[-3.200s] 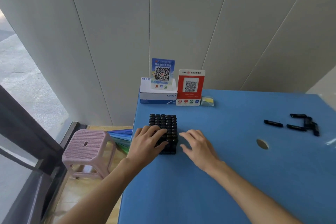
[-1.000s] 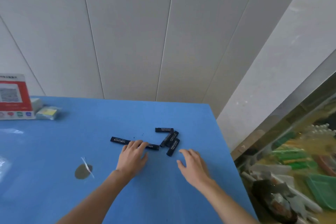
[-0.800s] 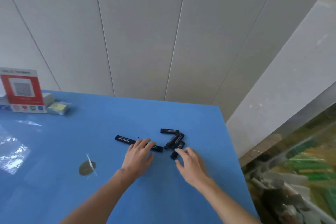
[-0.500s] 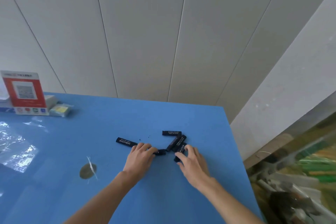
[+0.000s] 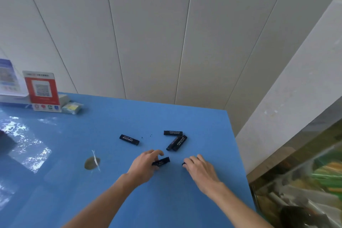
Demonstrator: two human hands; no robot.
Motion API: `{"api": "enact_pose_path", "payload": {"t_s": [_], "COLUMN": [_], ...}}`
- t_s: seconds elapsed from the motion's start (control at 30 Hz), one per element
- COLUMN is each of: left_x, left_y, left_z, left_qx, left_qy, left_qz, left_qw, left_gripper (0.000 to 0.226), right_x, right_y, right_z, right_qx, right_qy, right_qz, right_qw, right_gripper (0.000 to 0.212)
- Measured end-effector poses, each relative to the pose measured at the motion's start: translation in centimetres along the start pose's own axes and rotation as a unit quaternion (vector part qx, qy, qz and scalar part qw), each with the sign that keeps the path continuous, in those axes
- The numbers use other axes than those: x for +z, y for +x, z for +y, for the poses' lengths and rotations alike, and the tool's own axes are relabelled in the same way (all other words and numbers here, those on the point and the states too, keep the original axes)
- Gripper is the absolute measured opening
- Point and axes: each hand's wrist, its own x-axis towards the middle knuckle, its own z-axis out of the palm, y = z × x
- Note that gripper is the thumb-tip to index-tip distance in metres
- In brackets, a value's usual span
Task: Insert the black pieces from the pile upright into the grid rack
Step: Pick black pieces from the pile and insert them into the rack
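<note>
Several black pieces with white lettering lie on the blue table (image 5: pixel 166 200): one alone (image 5: pixel 129 139) to the left, one (image 5: pixel 173 132) at the back, and a pair side by side (image 5: pixel 176 143). My left hand (image 5: pixel 145 164) pinches another black piece (image 5: pixel 161 161) just in front of them. My right hand (image 5: pixel 200 169) curls round a further black piece, of which only the dark end (image 5: pixel 183 163) shows. A dark shape at the left edge (image 5: pixel 4 140) may be the grid rack; too little shows to tell.
A red QR-code stand (image 5: pixel 42 91), a blue-and-white box (image 5: pixel 13 98) and a small wrapped packet (image 5: pixel 72 107) sit at the table's back left. A round hole (image 5: pixel 92 162) is left of my hands. The table's right edge drops beside a glass case (image 5: pixel 305 181).
Both hands have each lifted a black piece out of the pile and drawn back toward me. Earlier the view swung from the rack to the pile.
</note>
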Motion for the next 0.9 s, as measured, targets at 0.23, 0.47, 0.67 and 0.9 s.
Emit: {"api": "enact_pose_path", "payload": {"t_s": [0.23,0.47,0.67,0.9], "left_x": [1.8,2.9,2.4,-0.3], "left_y": [-4.5,-8.6,-12.4,-16.2], "left_z": [3.7,6.3,5.8,3.0], "left_qx": [-0.048,-0.066,-0.091,-0.082], "left_qy": [-0.046,-0.087,-0.144,-0.206], "left_qz": [0.018,0.08,0.11,0.129], "left_qw": [0.998,0.991,0.979,0.967], "left_gripper": [0.037,0.033,0.034,0.055], "right_x": [-2.0,-2.1,-4.1,-6.1], "right_y": [-4.4,-7.1,-7.5,-6.7], "right_z": [1.4,1.5,-1.9,-6.8], "right_qx": [0.038,0.057,0.053,0.023], "right_qy": [0.165,0.316,0.448,0.464], "right_qz": [0.041,0.051,0.047,0.017], "right_qw": [0.985,0.946,0.891,0.885], "right_gripper": [0.03,0.029,0.017,0.024]}}
